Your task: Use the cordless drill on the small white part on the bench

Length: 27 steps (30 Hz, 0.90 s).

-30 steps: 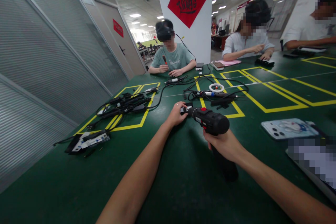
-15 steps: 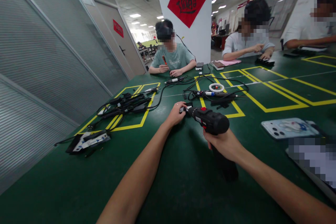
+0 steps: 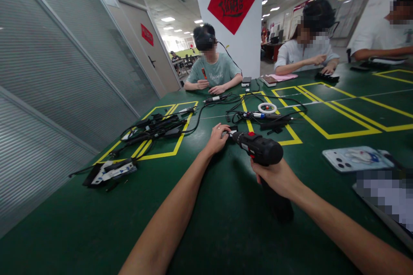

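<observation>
My right hand (image 3: pixel 276 175) grips a black cordless drill (image 3: pixel 263 148) with red buttons, its chuck pointing forward and left. At the chuck's front, my left hand (image 3: pixel 218 137) has its fingers closed around a small piece at the drill's tip; that piece is mostly hidden by the fingers. A ring shows on one finger of this hand. A small black flat piece (image 3: pixel 233 129) lies just beyond the drill's tip, next to the left fingertips. Both hands are low over the green table (image 3: pixel 222 227).
Tangled black cables and tools (image 3: pixel 158 126) lie left. A white tape ring (image 3: pixel 267 108) and a pen-like tool (image 3: pixel 261 116) lie ahead. A phone (image 3: pixel 356 158) is on the right. Three people sit across the table, one holding an orange-handled tool (image 3: pixel 204 73).
The whole view has shifted very slightly. Both hands and the drill keep nearly the same position against each other.
</observation>
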Each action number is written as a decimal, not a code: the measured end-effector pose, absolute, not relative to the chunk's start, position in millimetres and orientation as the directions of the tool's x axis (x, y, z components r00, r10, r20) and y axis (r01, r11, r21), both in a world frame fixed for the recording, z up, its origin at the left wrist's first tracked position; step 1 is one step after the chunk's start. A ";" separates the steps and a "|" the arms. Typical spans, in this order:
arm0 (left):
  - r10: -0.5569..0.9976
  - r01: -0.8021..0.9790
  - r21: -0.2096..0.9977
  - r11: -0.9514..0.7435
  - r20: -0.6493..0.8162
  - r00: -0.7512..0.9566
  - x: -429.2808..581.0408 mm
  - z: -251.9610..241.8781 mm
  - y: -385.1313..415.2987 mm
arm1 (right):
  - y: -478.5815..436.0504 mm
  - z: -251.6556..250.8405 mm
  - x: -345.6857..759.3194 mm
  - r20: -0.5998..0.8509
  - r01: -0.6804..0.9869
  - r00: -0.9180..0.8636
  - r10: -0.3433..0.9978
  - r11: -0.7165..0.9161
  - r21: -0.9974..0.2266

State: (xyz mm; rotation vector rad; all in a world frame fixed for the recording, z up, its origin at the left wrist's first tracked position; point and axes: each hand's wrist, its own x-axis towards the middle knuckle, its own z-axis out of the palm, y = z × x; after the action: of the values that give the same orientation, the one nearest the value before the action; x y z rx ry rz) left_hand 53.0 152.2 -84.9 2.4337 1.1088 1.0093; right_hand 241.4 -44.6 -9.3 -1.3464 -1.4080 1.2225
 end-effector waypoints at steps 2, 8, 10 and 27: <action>0.752 0.550 0.514 -0.659 0.478 0.454 53.0 -85.4 152.2 | -44.2 -10.1 241.8 -0.063 0.209 -0.092 0.994 -0.043 -0.977; 0.759 0.534 0.539 -0.652 0.464 0.457 51.8 -85.7 152.5 | -44.7 -10.5 242.1 -0.068 0.225 -0.092 0.993 -0.046 -0.973; 0.756 0.521 0.549 -0.654 0.458 0.467 51.5 -85.4 152.8 | -44.7 -10.4 241.9 -0.059 0.218 -0.093 0.994 -0.038 -0.975; 0.765 0.473 0.607 -0.639 0.437 0.473 51.2 -85.9 154.7 | -45.3 -9.1 240.8 -0.062 0.193 -0.075 0.995 -0.046 -0.980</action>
State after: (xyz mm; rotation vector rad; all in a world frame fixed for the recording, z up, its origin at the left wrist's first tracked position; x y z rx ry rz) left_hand 51.2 154.7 -85.9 2.3206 1.0355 0.9872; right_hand 240.8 -45.3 -9.1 -1.3525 -1.3856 1.2133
